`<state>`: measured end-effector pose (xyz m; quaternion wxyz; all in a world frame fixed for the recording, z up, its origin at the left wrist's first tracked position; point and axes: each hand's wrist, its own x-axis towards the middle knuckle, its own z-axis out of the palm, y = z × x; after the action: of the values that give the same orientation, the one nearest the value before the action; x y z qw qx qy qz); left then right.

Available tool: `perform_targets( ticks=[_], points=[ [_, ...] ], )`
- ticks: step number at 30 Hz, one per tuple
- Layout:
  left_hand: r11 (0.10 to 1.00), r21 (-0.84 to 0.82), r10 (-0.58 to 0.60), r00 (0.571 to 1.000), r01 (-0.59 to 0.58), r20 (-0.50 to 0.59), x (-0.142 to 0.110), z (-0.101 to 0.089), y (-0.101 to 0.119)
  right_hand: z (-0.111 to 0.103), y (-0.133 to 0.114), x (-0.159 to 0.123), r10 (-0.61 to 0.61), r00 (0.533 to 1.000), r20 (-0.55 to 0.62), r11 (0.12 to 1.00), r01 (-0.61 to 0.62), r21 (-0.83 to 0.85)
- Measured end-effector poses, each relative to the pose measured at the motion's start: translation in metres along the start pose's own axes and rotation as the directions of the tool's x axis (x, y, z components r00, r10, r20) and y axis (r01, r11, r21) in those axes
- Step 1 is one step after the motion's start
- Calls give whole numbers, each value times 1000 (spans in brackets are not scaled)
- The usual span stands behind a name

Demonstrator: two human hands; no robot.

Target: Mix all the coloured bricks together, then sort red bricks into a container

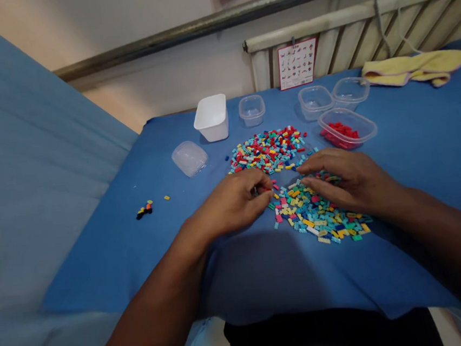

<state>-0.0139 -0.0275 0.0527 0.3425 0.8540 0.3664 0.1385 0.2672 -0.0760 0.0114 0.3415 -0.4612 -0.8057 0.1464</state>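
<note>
Two piles of tiny toy building bricks lie on the blue cloth: a mixed far pile (267, 150) with many red pieces, and a near pile (320, 213) mostly teal, green and yellow. My left hand (239, 199) is at the left edge between them, thumb and fingers closed in a pinch. A speck of red shows by its fingertips, but what it holds is too small to make out. Over the top right of the near pile hovers my right hand (347, 181), thumb and fingers apart, with nothing visible between them. Red bricks (340, 133) fill part of a clear tub (367, 130).
Behind the piles stand a white tub (211, 119), a small clear tub (252, 111) and two more clear tubs (315, 103). A clear lid (189, 158) lies left. Several black, yellow and orange pieces (145, 209) sit farther left. A yellow cloth (412, 68) lies back right.
</note>
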Motion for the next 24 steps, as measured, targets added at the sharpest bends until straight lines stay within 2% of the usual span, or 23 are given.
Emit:
perform_targets(
  ticks=[3, 5, 7, 10, 13, 18, 24],
  points=[
    [917, -397, -88, 991, 42, -98, 6, 18, 4, 1, -13, -1, -88, 995, 42, 996, 87, 15],
    [832, -552, -134, 986, 57, -99, 9, 29, 7, 3, -16, -1, -147, 987, 58, 989, 146, 31],
    [767, -636, -164, 985, 88, -61, 12, 36, 8, 4, -15, -1, -188, 982, 32, 982, 187, 30],
    [723, -676, -192, 981, 145, 5, 13, 38, 9, 5, -11, 1, -257, 965, -58, 965, 259, 43],
    [713, -689, -178, 984, 132, 4, 12, 38, 8, 8, -9, 2, -294, 950, -102, 951, 301, 62],
    [708, -700, -180, 982, 94, -50, 14, 42, 9, 14, -9, 0, -239, 968, -69, 964, 245, 98],
    [724, -682, -196, 979, 105, -57, 17, 39, 7, 13, -5, -1, -198, 980, -19, 976, 199, 87]
  ],
)
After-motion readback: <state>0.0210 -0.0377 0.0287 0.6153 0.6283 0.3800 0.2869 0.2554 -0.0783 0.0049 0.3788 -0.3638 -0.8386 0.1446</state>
